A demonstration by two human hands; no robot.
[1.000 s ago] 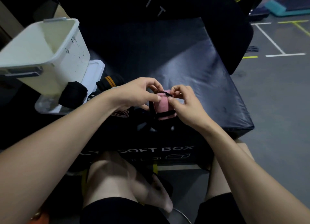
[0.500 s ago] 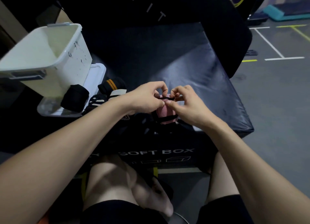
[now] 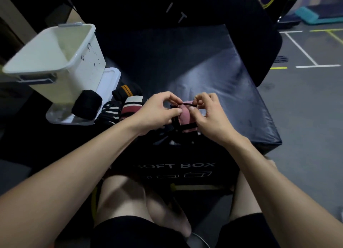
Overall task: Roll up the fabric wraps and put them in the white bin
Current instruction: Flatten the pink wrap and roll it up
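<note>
A black padded soft box (image 3: pixel 213 84) is serving as the work surface, filling the middle of the view in front of the seated person. At its left, the white bin (image 3: pixel 55 62) is standing on a clear lid (image 3: pixel 109 80); its inside is only partly visible and no wrap is showing in it. Just beside the bin's base, other wraps are waiting: a black roll (image 3: pixel 87 104), a black wrap with orange stripes (image 3: pixel 124 91), a black-and-white striped wrap (image 3: pixel 109 111) and a red-and-cream wrap (image 3: pixel 131 106), the last three looking not yet tidily rolled, though the light is dim.

At the near edge of the soft box, both hands are working on the pink wrap (image 3: pixel 185 116), which is already wound into a compact roll. The left hand (image 3: pixel 157 112) is gripping the roll's left side with curled fingers. The right hand (image 3: pixel 209 116) is pinching a thin black elastic loop (image 3: pixel 185 103) stretched over the top of the roll.

The step in hand seems to be securing the finished roll. The next move probably calls for seating the loop snugly so the roll cannot spring open, then carrying it left and dropping it into the bin, keeping a firm squeeze until release.
</note>
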